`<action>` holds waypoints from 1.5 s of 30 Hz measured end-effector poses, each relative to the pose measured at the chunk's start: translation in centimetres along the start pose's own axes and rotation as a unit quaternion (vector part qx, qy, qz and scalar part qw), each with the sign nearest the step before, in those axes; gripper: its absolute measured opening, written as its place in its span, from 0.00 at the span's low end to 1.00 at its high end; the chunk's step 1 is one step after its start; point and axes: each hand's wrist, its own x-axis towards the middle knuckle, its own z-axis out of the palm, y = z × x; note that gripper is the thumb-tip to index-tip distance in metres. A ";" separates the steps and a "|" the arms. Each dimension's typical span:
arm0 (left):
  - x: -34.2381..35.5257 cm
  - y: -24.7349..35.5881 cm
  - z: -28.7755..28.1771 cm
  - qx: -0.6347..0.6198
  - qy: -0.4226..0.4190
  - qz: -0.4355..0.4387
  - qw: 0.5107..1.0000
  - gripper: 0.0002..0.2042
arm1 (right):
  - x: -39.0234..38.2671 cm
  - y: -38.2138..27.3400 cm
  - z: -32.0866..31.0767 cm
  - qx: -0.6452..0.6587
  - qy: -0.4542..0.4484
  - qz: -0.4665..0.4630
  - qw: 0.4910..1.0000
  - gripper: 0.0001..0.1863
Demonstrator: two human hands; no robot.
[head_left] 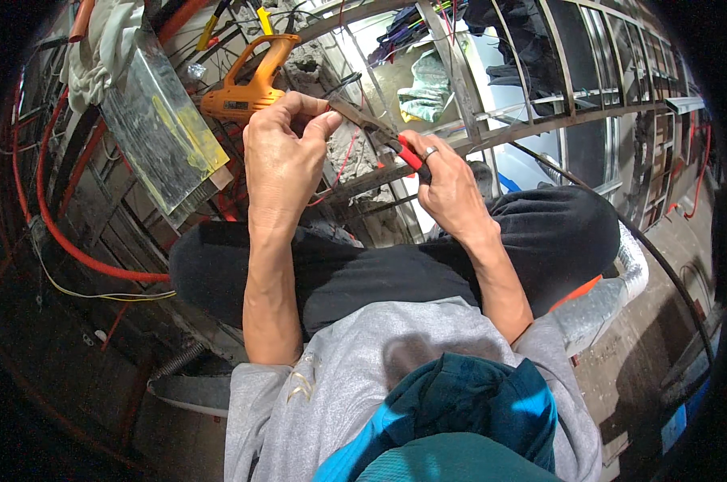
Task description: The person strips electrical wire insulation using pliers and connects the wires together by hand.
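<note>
My right hand [452, 189] is wrapped round the red and black handles of a pair of pliers [414, 157], and wears a ring. The metal jaws point up and left, to the fingertips of my left hand [287, 157]. There my left thumb and forefinger are pinched together on what looks like a thin red wire, its end mostly hidden by the fingers. A thin red wire [347, 161] hangs just below the jaws. Beyond my left hand lies an orange heat gun [255, 84], its nozzle hidden behind a dusty metal sheet.
At the left stands the dusty metal sheet [158, 120] with a white cloth [98, 60] beside it. Red conduit [66, 245] curves down the left side. Metal framing [460, 80] spans the gap ahead, with a light green cloth [427, 88] below. A silvery duct [632, 269] lies right.
</note>
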 end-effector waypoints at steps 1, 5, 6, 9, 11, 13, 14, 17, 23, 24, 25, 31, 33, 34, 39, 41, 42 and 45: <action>0.0 -0.1 -0.1 -0.031 0.000 -0.010 0.999 0.06 | 0.1 -0.2 -0.1 0.001 0.000 -0.001 1.000 0.35; 0.3 0.4 -0.6 -0.198 -0.049 -0.069 0.977 0.07 | 0.4 -0.9 -0.7 0.102 -0.036 0.007 0.994 0.37; 0.3 0.5 -0.9 -0.196 -0.049 -0.066 0.977 0.07 | 0.5 -1.1 -0.8 0.137 -0.051 0.010 0.989 0.38; 0.2 0.6 -1.5 -0.253 -0.079 -0.060 0.962 0.08 | 0.6 -0.8 -0.3 0.158 -0.027 -0.024 0.987 0.38; 0.1 0.8 -1.8 -0.277 -0.095 -0.060 0.954 0.08 | 0.7 -0.8 -0.2 0.202 -0.038 -0.005 0.979 0.37; -0.2 1.5 -2.0 -0.270 -0.091 -0.066 0.956 0.09 | 0.7 -0.7 0.1 0.231 -0.048 0.010 0.972 0.37; -0.3 1.8 -2.1 -0.266 -0.088 -0.074 0.957 0.09 | 0.7 -0.6 0.2 0.233 -0.045 0.009 0.971 0.37; -0.6 1.6 -2.2 -0.299 -0.086 -0.060 0.949 0.10 | 0.4 -0.5 0.5 0.230 -0.022 -0.015 0.973 0.37; -1.1 1.9 -2.5 -0.290 -0.128 -0.063 0.946 0.10 | -0.2 -0.1 1.0 0.219 0.015 -0.036 0.975 0.36; -1.2 2.0 -2.6 -0.287 -0.128 -0.061 0.947 0.10 | -0.2 -0.2 1.0 0.212 0.020 -0.039 0.976 0.36; -1.3 1.9 -2.6 -0.303 -0.133 -0.059 0.942 0.10 | -0.3 -0.2 1.0 0.205 0.026 -0.042 0.977 0.35; -1.7 2.0 -2.7 -0.336 -0.138 -0.053 0.930 0.10 | -1.2 -0.3 1.2 0.191 0.047 -0.051 0.979 0.34; -1.8 2.1 -2.8 -0.331 -0.134 -0.051 0.933 0.10 | -1.6 -0.1 1.5 0.206 0.042 -0.054 0.976 0.34; -1.8 2.1 -2.8 -0.340 -0.140 -0.054 0.928 0.10 | -1.7 0.0 1.6 0.218 0.034 -0.056 0.974 0.35; -2.2 2.9 -3.0 -0.337 -0.165 -0.069 0.924 0.10 | -1.4 -0.5 1.7 0.232 0.024 -0.069 0.970 0.44; -2.4 3.0 -3.3 -0.350 -0.176 -0.083 0.916 0.11 | -1.2 -0.8 1.6 0.238 0.031 -0.082 0.967 0.45; -2.4 3.0 -3.4 -0.349 -0.176 -0.082 0.917 0.11 | -1.2 -0.8 1.6 0.238 0.028 -0.078 0.968 0.45; -2.5 2.9 -3.5 -0.350 -0.182 -0.081 0.915 0.10 | -1.2 -1.0 1.5 0.250 0.019 -0.077 0.965 0.46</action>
